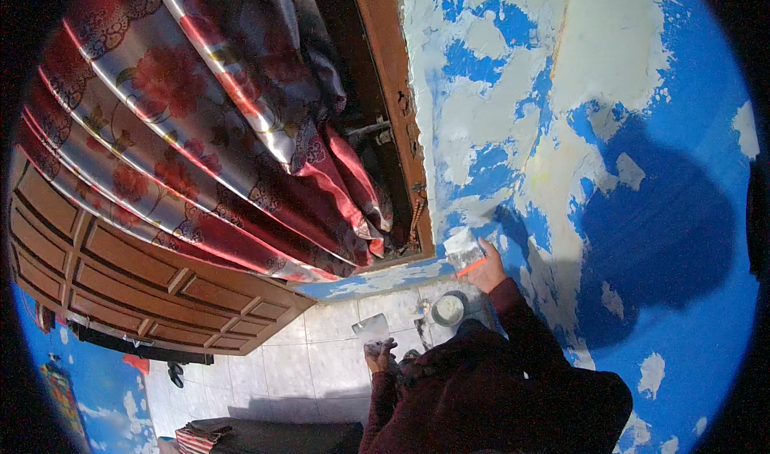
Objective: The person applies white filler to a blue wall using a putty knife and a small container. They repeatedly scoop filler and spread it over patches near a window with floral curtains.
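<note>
My right hand (488, 268) grips a putty knife (465, 253) with an orange handle and a wide blade smeared with grey filler. The blade lies against the blue wall (642, 237) low down, just beside the brown window frame (401, 125). My left hand (378, 351) holds a second flat metal scraper (372, 326) loaded with grey filler, lower down over the tiled floor. Both sleeves are dark maroon.
The wall carries large patches of pale grey filler (561, 93). A small round container of filler (448, 308) stands on the grey floor tiles (321, 358). A red flowered curtain (200, 125) hangs at left above a brown panelled door (136, 277).
</note>
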Available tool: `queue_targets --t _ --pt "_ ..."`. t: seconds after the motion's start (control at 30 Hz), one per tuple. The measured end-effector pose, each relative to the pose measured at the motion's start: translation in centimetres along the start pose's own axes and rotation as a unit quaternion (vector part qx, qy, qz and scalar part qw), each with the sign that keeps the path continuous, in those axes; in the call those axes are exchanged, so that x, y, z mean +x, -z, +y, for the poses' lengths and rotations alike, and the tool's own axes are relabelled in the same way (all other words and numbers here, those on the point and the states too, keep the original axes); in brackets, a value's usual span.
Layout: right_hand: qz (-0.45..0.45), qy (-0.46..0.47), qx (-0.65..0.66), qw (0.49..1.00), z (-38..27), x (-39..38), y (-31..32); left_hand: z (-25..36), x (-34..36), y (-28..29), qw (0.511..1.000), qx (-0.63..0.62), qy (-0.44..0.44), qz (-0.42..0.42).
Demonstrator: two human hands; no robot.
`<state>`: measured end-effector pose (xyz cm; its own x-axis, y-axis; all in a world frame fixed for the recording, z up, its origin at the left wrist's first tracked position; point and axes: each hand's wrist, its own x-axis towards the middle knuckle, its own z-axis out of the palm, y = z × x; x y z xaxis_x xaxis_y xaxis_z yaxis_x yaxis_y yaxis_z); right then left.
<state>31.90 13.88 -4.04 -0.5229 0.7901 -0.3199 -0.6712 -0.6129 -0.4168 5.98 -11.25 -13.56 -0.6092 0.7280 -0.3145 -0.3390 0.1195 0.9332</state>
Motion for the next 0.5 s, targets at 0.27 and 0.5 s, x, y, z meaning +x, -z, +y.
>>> queue_targets --t 0.27,0.5 --pt "-0.041 0.126 -0.311 0.941 -0.1 -2.8 -3.4 6.1 2.1 -2.6 0.976 0.071 0.002 -0.205" --pt "-0.061 0.287 -0.603 0.742 -1.7 -6.3 -12.2 19.1 0.1 -8.9 0.945 0.087 0.007 -0.315"
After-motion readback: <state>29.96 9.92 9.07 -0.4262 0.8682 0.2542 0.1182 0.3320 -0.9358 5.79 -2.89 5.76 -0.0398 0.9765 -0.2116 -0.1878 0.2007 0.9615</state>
